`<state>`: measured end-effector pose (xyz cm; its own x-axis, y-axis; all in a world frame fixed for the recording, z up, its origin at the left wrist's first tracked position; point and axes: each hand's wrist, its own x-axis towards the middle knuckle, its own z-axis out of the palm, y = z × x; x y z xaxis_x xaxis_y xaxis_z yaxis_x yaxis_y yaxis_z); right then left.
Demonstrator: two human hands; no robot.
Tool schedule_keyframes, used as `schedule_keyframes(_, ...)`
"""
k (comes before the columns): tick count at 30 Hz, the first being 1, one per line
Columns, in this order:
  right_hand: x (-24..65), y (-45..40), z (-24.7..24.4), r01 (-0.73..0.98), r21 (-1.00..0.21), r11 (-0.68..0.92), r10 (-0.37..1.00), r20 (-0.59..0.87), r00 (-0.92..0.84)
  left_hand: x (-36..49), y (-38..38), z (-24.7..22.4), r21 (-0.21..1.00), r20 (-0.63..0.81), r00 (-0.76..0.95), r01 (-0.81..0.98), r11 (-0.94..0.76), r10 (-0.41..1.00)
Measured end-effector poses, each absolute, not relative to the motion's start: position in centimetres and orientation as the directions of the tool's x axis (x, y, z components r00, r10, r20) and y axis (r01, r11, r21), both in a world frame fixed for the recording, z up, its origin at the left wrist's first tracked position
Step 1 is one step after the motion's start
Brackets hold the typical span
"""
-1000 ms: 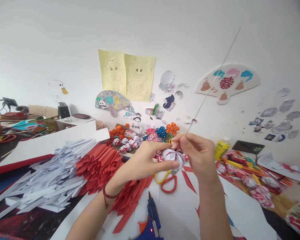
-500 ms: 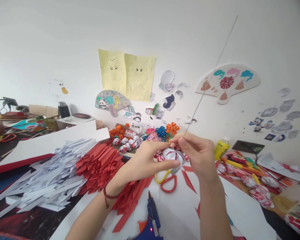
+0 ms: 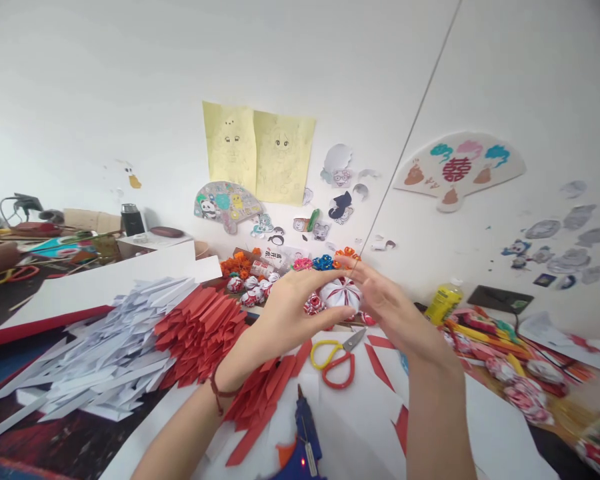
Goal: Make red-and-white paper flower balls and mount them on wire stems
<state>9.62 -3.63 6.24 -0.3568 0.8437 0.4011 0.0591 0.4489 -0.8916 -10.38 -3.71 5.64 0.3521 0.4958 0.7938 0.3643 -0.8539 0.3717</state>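
Observation:
A thin grey wire (image 3: 411, 130) rises at a slant from between the fingertips of both hands. My left hand (image 3: 300, 300) has its fingers closed at the wire's lower end, with the thumb held apart below. From the other side my right hand (image 3: 393, 300) brings its fingertips to the same spot, fingers long and pressed together; its thumb is partly hidden. Just under the fingertips sits a white folded-paper ball (image 3: 341, 295) with red stripes, framed by both hands. Whether it is joined to the wire is hidden. Scissors (image 3: 339, 360) with yellow and red handles lie below.
A blue glue gun (image 3: 306, 427) with a lit red light lies at the front. Left are piles of white paper strips (image 3: 115, 353) and red paper strips (image 3: 200, 327). A yellow bottle (image 3: 444, 301) stands right. Paper flowers (image 3: 236, 264) sit by the wall.
The wire has risen, its top now leaving the frame. The striped ball is higher, uncovering the scissor blades. My right hand has straightened its fingers.

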Motion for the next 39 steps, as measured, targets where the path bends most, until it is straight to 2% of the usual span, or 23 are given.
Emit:
schedule_keyframes(2, 9.5, -3.2, 5.8, -0.016, -0.948, 0.318, 0.862, 0.296, -0.411, -10.4, -3.4, 5.5, 0.337, 0.817, 0.324, 0.403, -0.851, 0.477)
schedule_keyframes(4, 9.0, -2.7, 5.4, -0.124, -0.966, 0.225, 0.867, 0.257, -0.428, -10.5, -3.2, 5.4, 0.308, 0.829, 0.316, 0.431, -0.848, 0.462)
schedule_keyframes(10, 8.0, -2.2, 5.5, -0.279, -0.945, 0.172, 0.889, 0.271, -0.370, -10.6, -3.0, 5.5, 0.263, 0.830, 0.329, 0.480, -0.837, 0.450)
schedule_keyframes(18, 8.0, -1.7, 5.3, -0.316, -0.929, 0.194, 0.911, 0.290, -0.294, -10.6, -2.4, 5.1, 0.234, 0.878, 0.287, 0.443, -0.865, 0.384)
schedule_keyframes(21, 7.8, -1.8, 5.5, -0.307, -0.927, 0.214, 0.912, 0.302, -0.278, -10.5, -2.1, 4.8, 0.152, 0.932, 0.224, 0.471, -0.869, 0.284)
schedule_keyframes(25, 7.5, -2.1, 5.8, -0.264, -0.937, 0.230, 0.919, 0.298, -0.256, -10.3, -1.8, 4.5, 0.019, 0.960, 0.221, 0.563, -0.826, 0.173)
schedule_keyframes(39, 7.3, -2.2, 5.9, -0.252, -0.931, 0.266, 0.921, 0.322, -0.217, -10.1, -2.0, 4.5, -0.141, 0.953, 0.289, 0.684, -0.716, 0.087)
